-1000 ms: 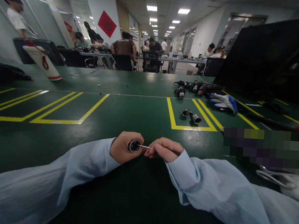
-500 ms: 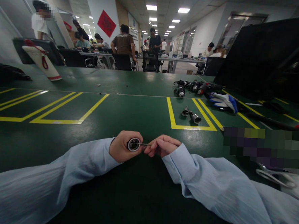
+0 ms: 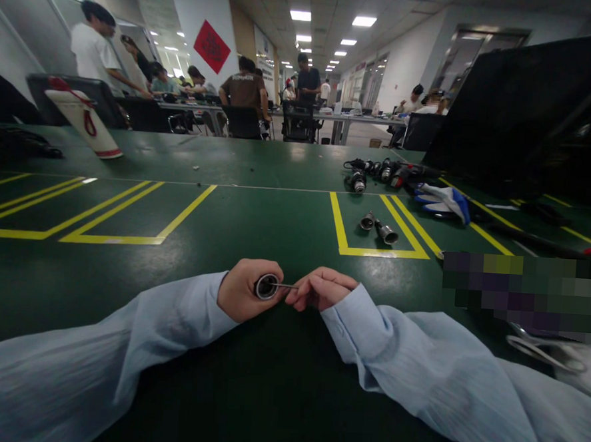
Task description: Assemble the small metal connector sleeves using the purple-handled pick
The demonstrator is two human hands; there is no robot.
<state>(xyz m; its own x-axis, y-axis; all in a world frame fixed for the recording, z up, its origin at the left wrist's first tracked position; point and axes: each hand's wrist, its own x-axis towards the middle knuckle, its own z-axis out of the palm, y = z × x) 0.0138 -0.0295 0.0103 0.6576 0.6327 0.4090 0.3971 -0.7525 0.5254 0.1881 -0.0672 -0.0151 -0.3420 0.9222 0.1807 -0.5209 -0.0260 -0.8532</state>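
Observation:
My left hand [image 3: 245, 290] is wrapped round a dark cylindrical part [image 3: 266, 286] with a bright metal rim, its open end turned toward me. My right hand [image 3: 318, 290] pinches a thin metal rod [image 3: 285, 286], whose far end reaches into the mouth of that part. How deep the tip goes is hidden in the dark opening. The fingertips of both hands are close together but apart. Beyond them, two bell-shaped metal pieces [image 3: 387, 234] lie on the green table inside a yellow taped outline.
Black tools with metal collars [image 3: 359, 181] lie at the back right beside a blue and white glove [image 3: 441, 202]. A tilted black panel [image 3: 522, 115] stands on the right. At the far left stands a white bottle [image 3: 89, 120] with a red strap. People sit and stand beyond the table.
My left hand and the cylindrical part have shifted very slightly to the right and turned a little. The right hand is almost still. A standing person at the back left has moved right.

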